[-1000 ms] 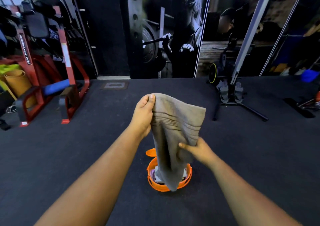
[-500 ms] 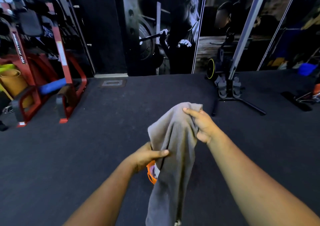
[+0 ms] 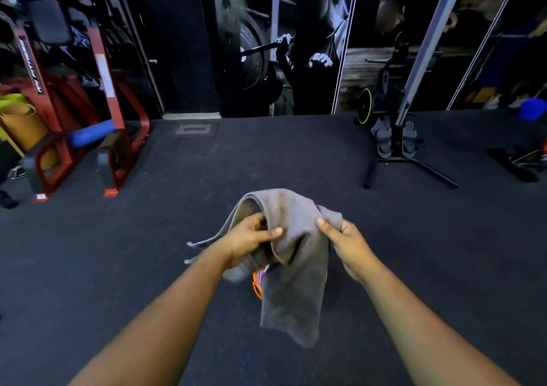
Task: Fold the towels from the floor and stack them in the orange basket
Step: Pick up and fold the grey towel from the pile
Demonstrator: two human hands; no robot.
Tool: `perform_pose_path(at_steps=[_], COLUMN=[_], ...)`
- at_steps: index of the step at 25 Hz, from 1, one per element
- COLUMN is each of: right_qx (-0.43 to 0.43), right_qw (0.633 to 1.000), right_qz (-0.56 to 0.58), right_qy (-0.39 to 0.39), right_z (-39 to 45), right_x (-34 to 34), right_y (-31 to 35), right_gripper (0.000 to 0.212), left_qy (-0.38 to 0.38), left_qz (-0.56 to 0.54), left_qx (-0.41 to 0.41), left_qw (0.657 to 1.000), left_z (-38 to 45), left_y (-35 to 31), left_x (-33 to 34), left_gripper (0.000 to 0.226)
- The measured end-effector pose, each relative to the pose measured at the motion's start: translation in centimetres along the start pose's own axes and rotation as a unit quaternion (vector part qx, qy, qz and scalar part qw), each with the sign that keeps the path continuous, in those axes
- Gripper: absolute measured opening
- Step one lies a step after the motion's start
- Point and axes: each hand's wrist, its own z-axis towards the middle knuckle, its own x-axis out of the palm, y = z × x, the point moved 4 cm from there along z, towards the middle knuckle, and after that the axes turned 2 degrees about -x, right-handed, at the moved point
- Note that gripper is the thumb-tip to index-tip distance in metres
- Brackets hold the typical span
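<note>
Left hand (image 3: 251, 239) grips the grey towel (image 3: 291, 255) at its upper left, thumb across the front, fingers curled into the folds. Right hand (image 3: 344, 245) pinches the towel's upper right edge, thumb on the near face, fingers behind. Both hands level, close together, towel bunched between them and held in the air

Towel's long end hangs down toward the camera; a looser flap and two thin hem edges trail left of the left wrist

Orange basket (image 3: 257, 286) sits on the floor directly under the towel, almost fully hidden by it: only a sliver of orange rim and a bit of pale fabric inside show at the left of the hanging end. Can't tell how full it is

Floor (image 3: 148, 252) is dark speckled rubber mat. Far left: red steel rack (image 3: 115, 136) with a blue roller (image 3: 88, 132) and a tan rolled mat (image 3: 23, 122) behind it. Far right: black stand with foot straps (image 3: 396, 145) and a slanted grey rail, legs splayed on the floor; blue tub (image 3: 532, 107) at the right edge. Back wall carries a dark gym mural (image 3: 296, 45). All of it well apart from the hands
</note>
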Motion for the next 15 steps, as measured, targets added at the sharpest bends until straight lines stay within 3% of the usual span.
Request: perform_pose_path(at_steps=[2, 5, 8, 10, 12, 14, 15], right_qx=[0.008, 0.004, -0.031, -0.024, -0.009, 0.011, 0.030], right_qw=[1.000, 0.991, 0.972, 0.978, 0.994, 0.999, 0.999], right_qz=[-0.013, -0.122, -0.208, -0.179, -0.062, 0.036, 0.011], right_qy=[-0.018, -0.061, -0.104, -0.106, -0.092, -0.038, 0.007], right_z=[0.9, 1.6, 2.6, 3.2, 3.5, 2.9, 2.4], right_x=[0.0, -1.3, -2.4, -1.5, -0.8, -1.0, -1.4], right_y=[0.5, 1.2, 2.6, 3.6, 4.3, 4.8, 4.4], right_gripper=[0.019, 0.021, 0.024, 0.026, 0.023, 0.021, 0.027], left_qy=[-0.074, -0.199, -0.173, -0.103, -0.067, -0.119, -0.137], left_qz=[0.009, -0.037, -0.154, -0.062, 0.040, -0.061, -0.126], left_qx=[-0.013, 0.010, 0.076, 0.051, 0.034, 0.060, 0.077], left_qw=[0.997, 0.979, 0.970, 0.991, 0.996, 0.989, 0.979], left_z=[0.4, 1.5, 1.6, 1.2, 1.0, 1.5, 1.6], left_y=[1.2, -0.5, -1.5, 0.4, 1.8, 0.1, -1.4], left_x=[-1.2, -2.8, -2.9, -1.9, -1.3, -1.3, -1.6], left_gripper=[0.017, 0.019, 0.019, 0.026, 0.027, 0.023, 0.024])
